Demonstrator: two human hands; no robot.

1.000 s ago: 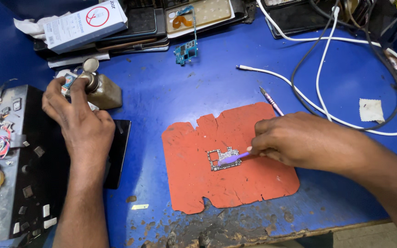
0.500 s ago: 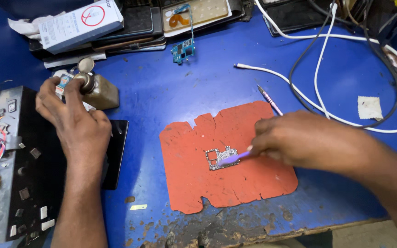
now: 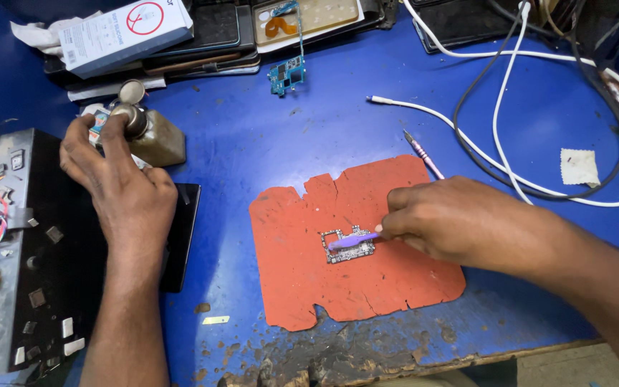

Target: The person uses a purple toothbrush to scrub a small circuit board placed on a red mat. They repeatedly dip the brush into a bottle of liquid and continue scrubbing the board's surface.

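Small bare circuit board (image 3: 349,246), silvery with dark chips, flat near the centre of a ragged orange-red rubber mat (image 3: 345,287) on a worn blue tabletop (image 3: 266,154). Right hand (image 3: 453,226) pinched around a slim purple-handled tool (image 3: 354,240), tip laid across the board. Left hand (image 3: 120,179) at the table's left, fingers closed on the metal cap of a squat brownish liquid bottle (image 3: 159,140); contents not discernible. Beneath the left wrist, a black slab-like phone (image 3: 180,236); beside it a grey metal box (image 3: 23,251) strewn with small parts and coloured wires. Just beyond the mat's upper right corner, a thin pink-shafted pen-like tool (image 3: 423,154). White and black cables (image 3: 510,158) looping at right, a scrap of white cloth (image 3: 580,167) among them. At the far edge, a white carton (image 3: 123,36), stacked dark devices, and a small blue circuit board (image 3: 286,75).
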